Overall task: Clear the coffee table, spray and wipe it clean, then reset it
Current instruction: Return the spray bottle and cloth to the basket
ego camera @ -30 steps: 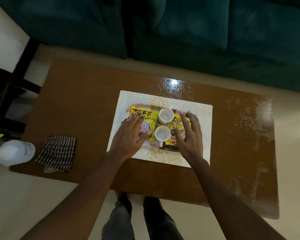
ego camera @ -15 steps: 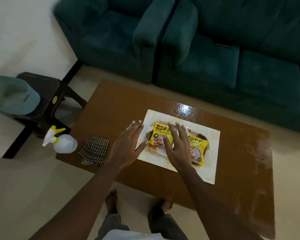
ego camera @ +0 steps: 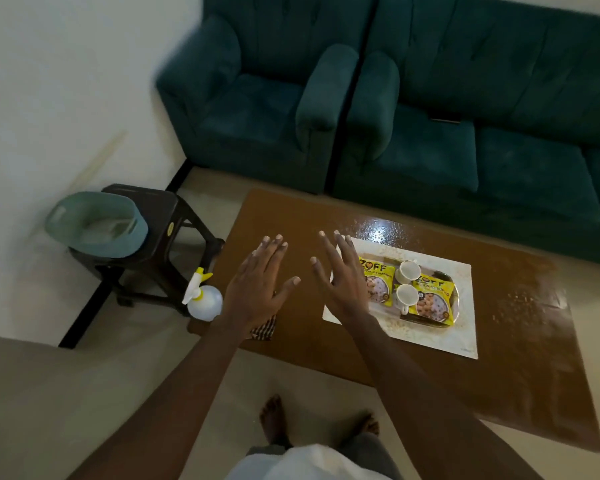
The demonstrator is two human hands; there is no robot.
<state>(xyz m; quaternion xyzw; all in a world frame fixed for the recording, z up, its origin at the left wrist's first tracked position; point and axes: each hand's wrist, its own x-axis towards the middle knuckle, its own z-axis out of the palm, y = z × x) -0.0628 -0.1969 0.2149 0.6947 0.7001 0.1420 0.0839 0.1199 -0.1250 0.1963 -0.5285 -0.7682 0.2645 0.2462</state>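
Both empty and flat-fingered: risking right hand (ego camera: pixel 340 282) tipping cups (ego camera: pixel 408 271) at three o'clock, left hand (ego camera: pixel 257 289) toppling spray bottle (ego camera: pixel 204 303) at nine.

My left grip (ego camera: pixel 257 289) and right grip (ego camera: pixel 343 282) are both held out over the brown table (ego camera: pixel 326 355), fingers straight and spread, holding nothing. The right one overlaps the near left corner of the white placemat (ego camera: pixel 430 337). On the mat is a dark tray (ego camera: pixel 420 321) with two yellow snack packets (ego camera: pixel 378 282) (ego camera: pixel 432 301) and two white cups (ego camera: pixel 407 271) (ego camera: pixel 406 294) between them. A spray bottle (ego camera: pixel 204 303) stands at the table's left edge, and a checked cloth (ego camera: pixel 264 331) lies partly hidden under my left wrist. Wet streaks (ego camera: pixel 378 226) shine at the far edge. Left of the table, a teal basin (ego camera: pixel 94 223) rests on a dark stool (ego camera: pixel 160 209); a teal sofa (ego camera: pixel 499 161) lies beyond.
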